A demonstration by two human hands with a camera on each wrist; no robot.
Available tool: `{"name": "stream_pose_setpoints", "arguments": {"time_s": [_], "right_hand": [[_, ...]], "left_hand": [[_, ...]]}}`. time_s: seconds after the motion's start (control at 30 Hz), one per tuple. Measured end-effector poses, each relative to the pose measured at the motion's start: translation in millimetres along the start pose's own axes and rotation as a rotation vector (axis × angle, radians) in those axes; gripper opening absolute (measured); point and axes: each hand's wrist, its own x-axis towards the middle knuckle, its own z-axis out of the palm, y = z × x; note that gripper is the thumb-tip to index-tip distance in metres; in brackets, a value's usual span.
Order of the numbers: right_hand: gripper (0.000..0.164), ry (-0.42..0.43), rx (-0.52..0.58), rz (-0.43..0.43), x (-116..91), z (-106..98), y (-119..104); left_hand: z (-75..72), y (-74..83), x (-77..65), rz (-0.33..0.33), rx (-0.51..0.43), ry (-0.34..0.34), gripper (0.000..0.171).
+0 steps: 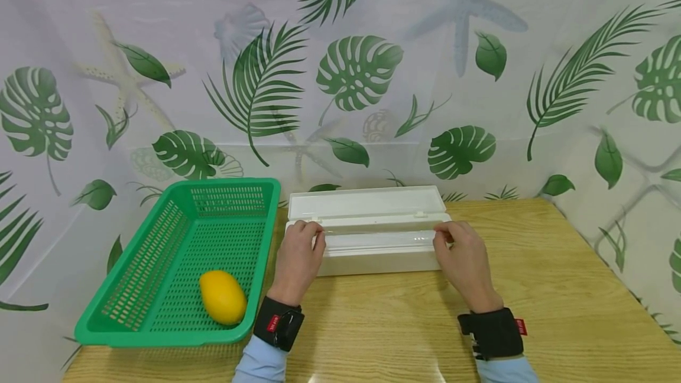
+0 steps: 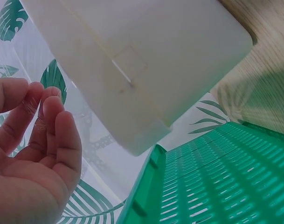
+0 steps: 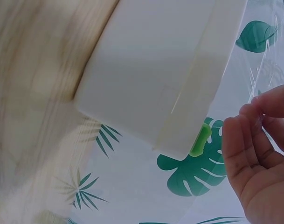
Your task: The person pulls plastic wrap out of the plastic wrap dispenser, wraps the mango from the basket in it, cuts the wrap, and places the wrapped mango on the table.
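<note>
left hand (image 1: 298, 259) pinches clear film (image 1: 388, 239) (barely visible)

Box (image 1: 380, 265): plain white
Film (image 1: 393, 237): clear, glossy
Tab (image 3: 201, 141): bright green
Basket (image 1: 275, 223): green, patterned with rows of slots
Fruit (image 1: 223, 297): even yellow
Bench (image 1: 537, 265): yellowish brown, wood-grained
Backdrop (image 1: 314, 10): whitish, printed with green leaves (image 1: 360, 72), blue-grey and beige starfish (image 1: 465, 7)
Wristbands (image 1: 495, 334): black, red tags (image 1: 273, 323)
Sleeves (image 1: 262, 362): light blue
</note>
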Motion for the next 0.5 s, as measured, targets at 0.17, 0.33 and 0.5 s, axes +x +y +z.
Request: {"name": "stream_pose_setpoints", "arguments": {"time_s": [0.17,0.33,0.5], "right_hand": [[0.009,-0.003,0.012,-0.002,0.1,0.2,0.0],[0.009,-0.008,0.017,-0.001,0.3,0.1,0.2],[0.010,-0.001,0.020,-0.008,0.3,-0.7,0.2]], "left_hand": [[-0.6,-0.3,0.5,-0.004,0.001,0.004,0.004],[-0.7,-1.1,0.9,0.017,-0.006,0.032,0.004],[0.0,-2.1,0.6,0.032,-0.017,0.055,0.004]]}}
